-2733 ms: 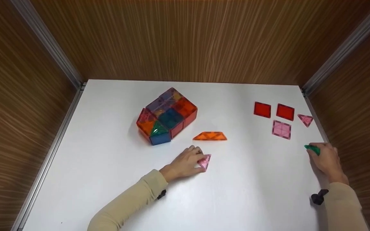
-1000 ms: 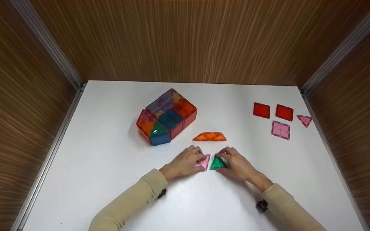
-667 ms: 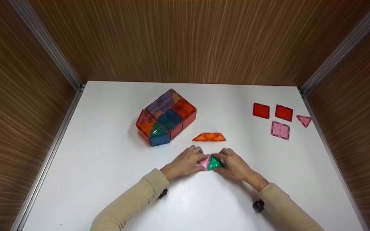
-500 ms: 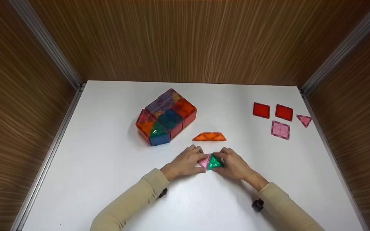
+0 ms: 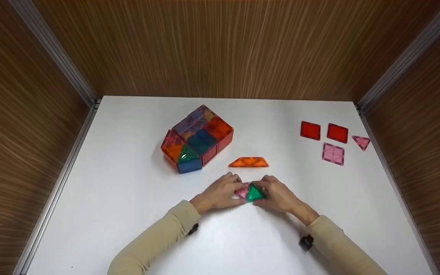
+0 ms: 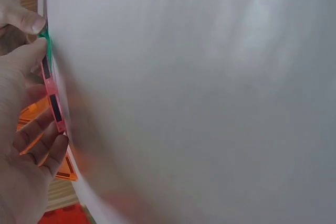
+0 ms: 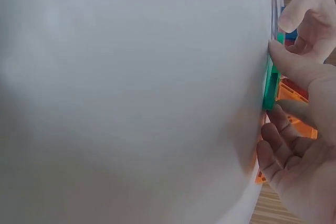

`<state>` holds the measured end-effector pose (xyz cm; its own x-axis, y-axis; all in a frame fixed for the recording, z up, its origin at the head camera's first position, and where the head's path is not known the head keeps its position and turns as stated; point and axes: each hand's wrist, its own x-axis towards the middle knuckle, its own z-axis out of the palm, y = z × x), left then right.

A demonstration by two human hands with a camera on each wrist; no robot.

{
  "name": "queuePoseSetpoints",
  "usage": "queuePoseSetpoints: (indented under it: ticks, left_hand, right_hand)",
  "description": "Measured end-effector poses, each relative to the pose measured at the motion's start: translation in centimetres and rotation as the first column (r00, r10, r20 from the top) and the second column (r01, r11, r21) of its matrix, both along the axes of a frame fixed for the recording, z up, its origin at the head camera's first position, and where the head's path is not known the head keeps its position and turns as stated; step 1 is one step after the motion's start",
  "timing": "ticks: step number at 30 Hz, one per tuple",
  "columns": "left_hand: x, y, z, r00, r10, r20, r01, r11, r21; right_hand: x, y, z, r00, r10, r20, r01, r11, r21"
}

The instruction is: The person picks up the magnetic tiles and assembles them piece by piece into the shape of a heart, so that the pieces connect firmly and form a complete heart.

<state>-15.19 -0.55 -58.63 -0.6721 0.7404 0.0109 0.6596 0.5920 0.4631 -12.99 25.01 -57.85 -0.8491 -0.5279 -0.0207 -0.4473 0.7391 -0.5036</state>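
Note:
Thumb and fingers of my left hand [image 5: 222, 194] pinch a pink triangular magnetic tile [image 5: 242, 192] low over the white table. From the other side, my right hand [image 5: 280, 195] pinches a green triangular magnetic tile [image 5: 254, 193]. The two tiles meet side by side, the green one overlapping the pink one's edge in the head view. The left wrist view has the pink tile [image 6: 55, 103] edge-on, and the right wrist view gives the green tile [image 7: 272, 87] the same way. Fingers cover the tiles' outer corners. Just beyond both hands lies an orange trapezoid tile [image 5: 249, 162].
A low block built of coloured see-through tiles [image 5: 201, 140] stands back left of the hands. Toward the right edge lie two red square tiles [image 5: 310, 130], a pink square tile [image 5: 333, 154] and another pink triangle [image 5: 361, 142]. Wood-grained walls [image 5: 220, 49] enclose the table.
My right hand has carried the green triangle from the table's right edge leftward until it met the pink one. The left hand has stayed in place, holding the pink triangle.

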Motion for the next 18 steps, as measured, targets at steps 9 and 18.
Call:
queuePoseSetpoints:
  ticks: [9, 18]
  left_hand:
    - [-0.35, -0.40, -0.07, 1.000, 0.001, -0.004, -0.001, 0.997, 0.080]
    - [-0.41, -0.41, 0.28, 1.000, 0.006, 0.016, -0.008, 0.991, 0.130]
  right_hand:
    - [0.09, 0.57, 0.07, 0.999, -0.006, 0.035, 0.010, 0.993, -0.113]
    - [-0.18, 0.65, 0.18, 0.998, 0.033, -0.048, -0.042, 0.978, -0.205]
